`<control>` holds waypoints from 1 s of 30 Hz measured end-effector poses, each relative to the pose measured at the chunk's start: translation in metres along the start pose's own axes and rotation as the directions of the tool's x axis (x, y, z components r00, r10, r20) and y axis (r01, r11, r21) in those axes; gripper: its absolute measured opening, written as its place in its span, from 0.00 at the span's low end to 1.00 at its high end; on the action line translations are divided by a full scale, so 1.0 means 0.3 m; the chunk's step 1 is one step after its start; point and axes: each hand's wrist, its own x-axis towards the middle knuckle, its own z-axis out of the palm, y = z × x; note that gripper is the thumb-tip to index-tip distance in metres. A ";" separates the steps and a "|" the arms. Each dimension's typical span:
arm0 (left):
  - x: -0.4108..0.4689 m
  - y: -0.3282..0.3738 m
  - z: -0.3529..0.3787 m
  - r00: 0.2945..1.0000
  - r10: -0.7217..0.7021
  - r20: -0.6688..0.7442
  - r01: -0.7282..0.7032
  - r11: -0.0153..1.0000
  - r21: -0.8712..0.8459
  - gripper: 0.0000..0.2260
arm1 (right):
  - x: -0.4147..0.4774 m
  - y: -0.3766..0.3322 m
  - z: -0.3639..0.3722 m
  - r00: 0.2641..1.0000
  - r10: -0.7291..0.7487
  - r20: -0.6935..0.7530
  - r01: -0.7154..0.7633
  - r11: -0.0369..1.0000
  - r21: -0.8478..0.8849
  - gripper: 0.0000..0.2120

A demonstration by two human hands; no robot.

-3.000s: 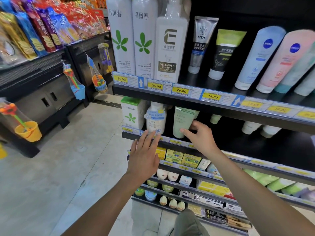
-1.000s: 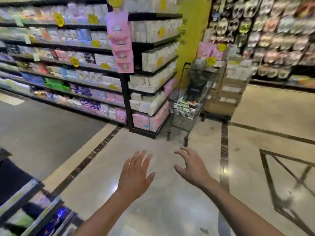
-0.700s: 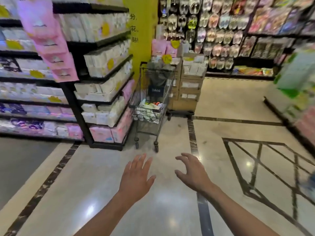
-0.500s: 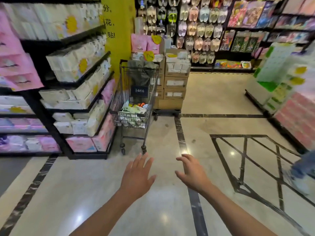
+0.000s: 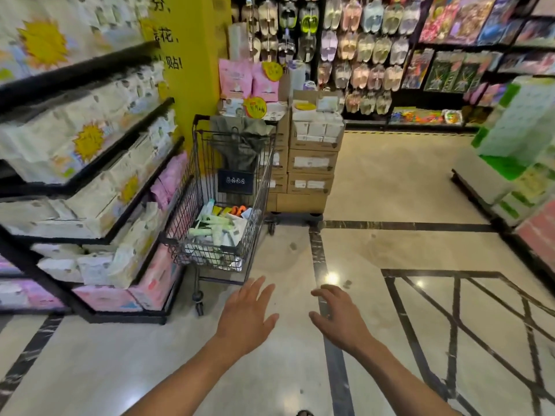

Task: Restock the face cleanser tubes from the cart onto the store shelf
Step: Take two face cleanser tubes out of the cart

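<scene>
Logging at far left a black tiered rack (image 5: pixel 75 74) carrying stacked tissue packs (image 5: pixel 75 139) with yellow sunburst stickers. Noting a yellow pillar (image 5: pixel 195 70) just right of it, set further back. Finding the wire cart (image 5: pixel 186 211) standing just beside the rack's end, in front of the pillar. Spotting the face cleanser tubes (image 5: pixel 210 228) lying in a loose pile on the cart's basket floor, pale green and white, mixed with a few orange and yellow items; count unreadable through blur. Seeing a grey-green cloth (image 5: pixel 240 139) draping over the cart's far end. Holding the left hand (image 5: pixel 246 319) out low, just short of the cart's near end, palm down, fingers straight and spread, grasping nothing. Noting stacked cardboard boxes (image 5: pixel 310 163) just right of the cart, on a wheeled base. Holding the right hand (image 5: pixel 339 319) out near the left one, not touching it, fingers loosely bent and released, gripping nothing. Seeing rows of slippers (image 5: pixel 360 40) hanging on the back wall. Finding green-and-white packs (image 5: pixel 522 124) stacked at far right, blurred.
</scene>
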 end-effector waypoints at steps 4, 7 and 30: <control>0.273 -0.039 -0.042 0.998 -0.058 -0.014 0.058 0.998 -0.022 0.33 | 0.332 0.020 -0.072 0.995 -0.074 0.059 0.078 0.996 -0.054 0.25; 0.449 -0.087 -0.076 0.993 -0.113 -0.042 0.110 0.992 -0.057 0.31 | 0.560 0.007 -0.100 0.990 -0.106 0.096 0.113 0.991 -0.067 0.24; 1.352 -1.061 -0.069 0.829 -0.544 0.130 0.560 0.810 -0.177 0.30 | 2.217 -0.511 0.215 0.749 -0.419 0.514 0.530 0.844 -0.085 0.23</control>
